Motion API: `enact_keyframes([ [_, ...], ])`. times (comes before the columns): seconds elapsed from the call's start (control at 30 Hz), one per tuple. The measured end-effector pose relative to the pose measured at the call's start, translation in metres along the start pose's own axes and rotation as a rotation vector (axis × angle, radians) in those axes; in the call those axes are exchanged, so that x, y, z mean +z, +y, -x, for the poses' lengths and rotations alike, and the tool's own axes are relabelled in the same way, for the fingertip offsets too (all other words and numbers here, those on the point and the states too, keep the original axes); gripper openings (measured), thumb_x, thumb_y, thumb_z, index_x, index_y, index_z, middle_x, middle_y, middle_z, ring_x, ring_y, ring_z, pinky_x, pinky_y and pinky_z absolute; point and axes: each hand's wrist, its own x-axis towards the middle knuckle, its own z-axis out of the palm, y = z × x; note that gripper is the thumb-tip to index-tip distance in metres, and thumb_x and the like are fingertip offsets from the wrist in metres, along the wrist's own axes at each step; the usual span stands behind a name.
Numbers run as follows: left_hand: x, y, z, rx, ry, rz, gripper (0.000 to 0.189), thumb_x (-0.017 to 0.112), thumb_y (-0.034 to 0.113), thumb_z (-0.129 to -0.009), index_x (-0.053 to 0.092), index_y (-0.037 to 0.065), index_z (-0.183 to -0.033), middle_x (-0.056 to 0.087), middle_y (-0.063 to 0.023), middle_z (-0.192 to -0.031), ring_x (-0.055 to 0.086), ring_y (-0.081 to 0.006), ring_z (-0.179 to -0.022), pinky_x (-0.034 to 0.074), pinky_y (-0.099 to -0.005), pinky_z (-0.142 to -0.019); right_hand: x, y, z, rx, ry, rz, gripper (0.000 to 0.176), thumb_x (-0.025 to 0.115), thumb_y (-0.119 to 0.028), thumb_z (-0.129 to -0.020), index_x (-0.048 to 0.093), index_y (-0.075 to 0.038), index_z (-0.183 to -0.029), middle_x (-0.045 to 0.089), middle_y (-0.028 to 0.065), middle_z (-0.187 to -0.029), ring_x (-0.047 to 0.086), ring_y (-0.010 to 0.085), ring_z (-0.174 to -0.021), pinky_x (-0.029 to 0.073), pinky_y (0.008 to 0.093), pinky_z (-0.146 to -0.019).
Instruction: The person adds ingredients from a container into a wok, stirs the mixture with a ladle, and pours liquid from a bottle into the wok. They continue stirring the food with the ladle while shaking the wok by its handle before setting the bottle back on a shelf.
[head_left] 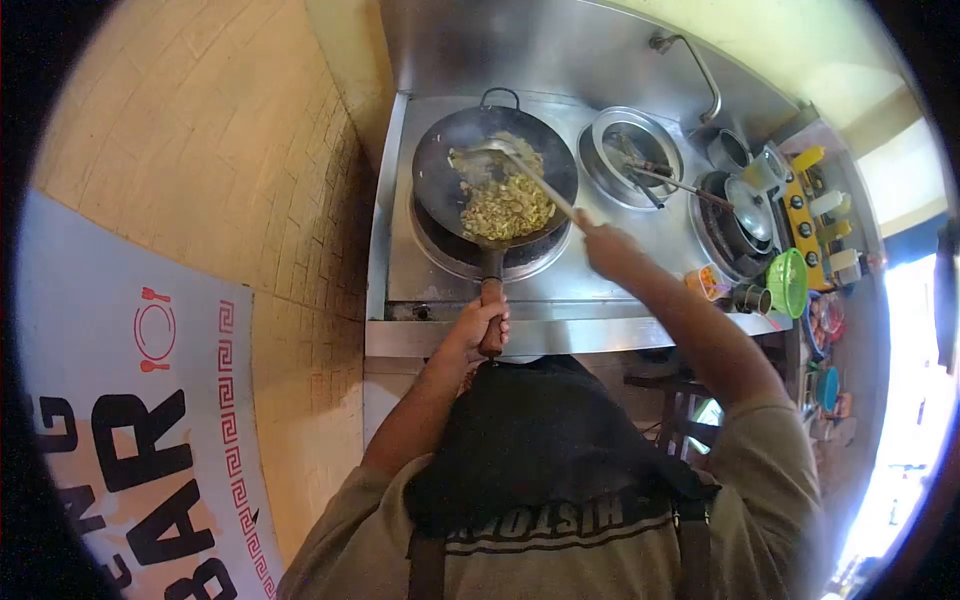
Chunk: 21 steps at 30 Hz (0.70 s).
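A black wok (435, 180) sits over the left burner of the steel stove, its far loop handle pointing at the back wall. My left hand (478, 327) is wrapped round the wok's wooden handle (491, 290) at the stove's front edge. In the wok lies chopped yellow-green food (510, 207) that looks like fried rice or egg with vegetables. My right hand (612, 250) grips the long handle of a metal wok ladle (492, 147). The ladle's bowl is over the far left part of the food, inside the wok.
Right of the wok, a metal ring (610, 190) surrounds another burner, with a utensil lying across it. Farther right are a lidded pot (748, 212), a green basket (788, 282), an orange-filled container (706, 281) and several squeeze bottles (827, 203). A faucet (700, 70) projects from the backsplash; a brick wall (310, 200) stands left.
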Motion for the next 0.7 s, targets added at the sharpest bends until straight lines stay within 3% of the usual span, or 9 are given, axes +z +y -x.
enact_keyframes([
  [0.03,0.0,0.003,0.0,-0.008,0.013,-0.009,0.021,0.057,0.008,-0.085,0.045,0.007,-0.103,0.051,-0.0038,-0.073,0.053,-0.0141,-0.059,0.047,-0.0305,-0.047,-0.002,-0.019,-0.006,-0.019,0.057,-0.006,0.055,0.045,-0.014,-0.089,0.028,-0.004,-0.14,0.062,0.0197,-0.073,0.064,0.0365,-0.067,0.05,0.0486,-0.062],
  [0.13,-0.004,0.016,0.0,-0.103,0.02,-0.028,0.015,0.058,0.012,-0.085,0.048,0.008,-0.095,0.052,-0.0048,-0.072,0.054,-0.0158,-0.057,0.047,-0.0327,-0.046,-0.057,-0.051,0.069,0.004,-0.266,0.08,0.059,0.042,-0.01,-0.088,0.02,-0.003,-0.143,0.063,0.0235,-0.078,0.064,0.037,-0.066,0.05,0.0481,-0.06],
  [0.17,0.01,0.01,0.012,-0.091,0.025,-0.015,0.013,0.058,0.012,-0.085,0.048,0.007,-0.092,0.052,-0.0046,-0.072,0.053,-0.0154,-0.057,0.047,-0.0321,-0.047,-0.05,-0.045,0.08,0.012,-0.261,0.116,0.06,0.042,-0.01,-0.088,0.019,-0.003,-0.143,0.064,0.0236,-0.079,0.064,0.0367,-0.066,0.051,0.0481,-0.06],
  [0.27,0.058,0.008,0.024,-0.044,0.011,-0.013,0.011,0.058,0.012,-0.087,0.049,0.006,-0.087,0.051,-0.0047,-0.072,0.053,-0.0148,-0.057,0.049,-0.0309,-0.049,-0.033,-0.015,0.069,0.019,-0.178,0.132,0.061,0.044,-0.011,-0.087,0.02,-0.003,-0.143,0.064,0.0226,-0.08,0.065,0.0344,-0.066,0.051,0.0473,-0.059],
  [0.5,0.006,-0.008,0.008,-0.077,-0.131,0.255,0.026,0.058,0.024,-0.088,0.052,0.003,-0.102,0.056,-0.0079,-0.08,0.057,-0.0202,-0.069,0.051,-0.0369,-0.063,-0.079,0.026,0.041,0.095,0.072,-0.121,0.051,0.046,-0.012,-0.088,0.036,-0.009,-0.138,0.061,0.0284,-0.078,0.062,0.0421,-0.073,0.048,0.0516,-0.07],
  [0.53,-0.001,-0.012,0.008,-0.103,-0.165,0.333,0.032,0.057,0.028,-0.088,0.053,0.002,-0.107,0.058,-0.0083,-0.082,0.058,-0.0213,-0.072,0.05,-0.0378,-0.067,-0.063,0.032,0.034,-0.003,0.151,-0.121,0.05,0.047,-0.014,-0.089,0.036,-0.01,-0.138,0.061,0.0248,-0.074,0.062,0.0376,-0.067,0.048,0.0485,-0.063],
  [0.6,-0.026,-0.038,0.029,-0.204,-0.445,0.442,0.048,0.049,0.039,-0.092,0.051,0.0,-0.12,0.06,-0.0096,-0.09,0.059,-0.0242,-0.081,0.049,-0.0392,-0.075,-0.047,0.037,0.025,0.133,-0.01,-0.452,0.047,0.049,-0.018,-0.091,0.039,-0.008,-0.136,0.059,0.015,-0.067,0.057,0.0268,-0.055,0.048,0.0411,-0.052],
  [0.63,-0.054,-0.061,0.032,-0.286,-0.436,0.318,0.05,0.045,0.04,-0.093,0.051,0.0,-0.121,0.061,-0.0102,-0.092,0.06,-0.0247,-0.083,0.049,-0.0384,-0.075,-0.061,0.016,0.029,0.369,-0.25,-0.784,0.046,0.05,-0.02,-0.092,0.041,-0.007,-0.135,0.056,0.0087,-0.063,0.053,0.0206,-0.049,0.048,0.0369,-0.048],
  [0.7,-0.112,-0.121,0.025,-0.413,-0.264,0.193,0.05,0.042,0.039,-0.095,0.053,-0.002,-0.12,0.061,-0.0107,-0.094,0.06,-0.0248,-0.084,0.05,-0.0378,-0.075,-0.077,-0.003,0.05,0.363,-0.29,-0.923,0.043,0.052,-0.021,-0.093,0.045,-0.009,-0.134,0.048,0.0,-0.059,0.047,0.0109,-0.046,0.041,0.0287,-0.04],
])
